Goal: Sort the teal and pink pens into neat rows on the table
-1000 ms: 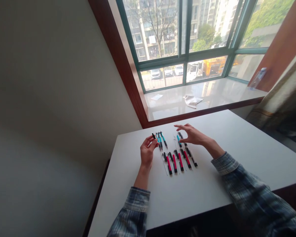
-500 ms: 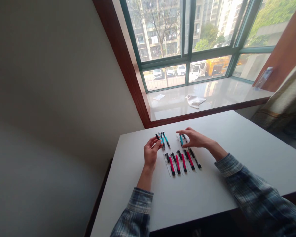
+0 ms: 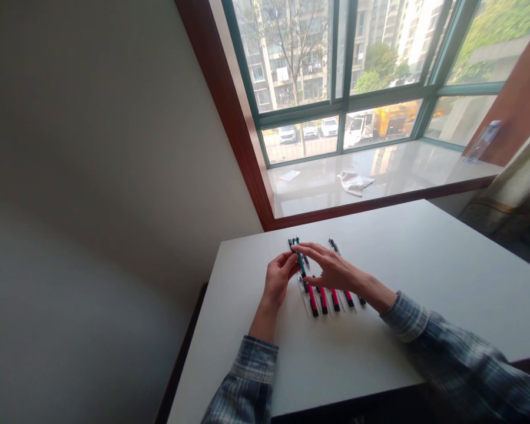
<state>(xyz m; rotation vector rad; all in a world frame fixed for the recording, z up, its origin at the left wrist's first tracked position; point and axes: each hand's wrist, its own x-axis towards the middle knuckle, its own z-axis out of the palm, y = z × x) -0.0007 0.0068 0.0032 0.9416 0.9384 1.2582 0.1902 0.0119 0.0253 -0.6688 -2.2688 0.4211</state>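
My right hand (image 3: pixel 331 269) grips a teal pen barrel (image 3: pixel 300 263) between thumb and outstretched fingers, holding it lengthwise over the table. My left hand (image 3: pixel 281 277) is closed in a pinch right beside the barrel's upper end. A small black pen part (image 3: pixel 293 248) shows at its fingertips; whether it touches the barrel I cannot tell. Just behind the hands lie several teal pens (image 3: pixel 291 241), partly covered. Nearer to me is a row of red pen barrels (image 3: pixel 324 301) with black ends, with thin clear refills (image 3: pixel 304 299) and black parts among them, some hidden by my right hand.
A dark slim pen part (image 3: pixel 333 245) lies beyond my right hand on the white table (image 3: pixel 406 247). Behind the table, the window sill (image 3: pixel 313 191) carries a crumpled white cloth (image 3: pixel 355 182) and a clear bottle (image 3: pixel 483 141). A wall (image 3: pixel 115 176) stands at the left.
My right hand has moved left, bringing the teal barrel from the table to my left hand. My left hand keeps its pinch on the black part. The view has shifted slightly.
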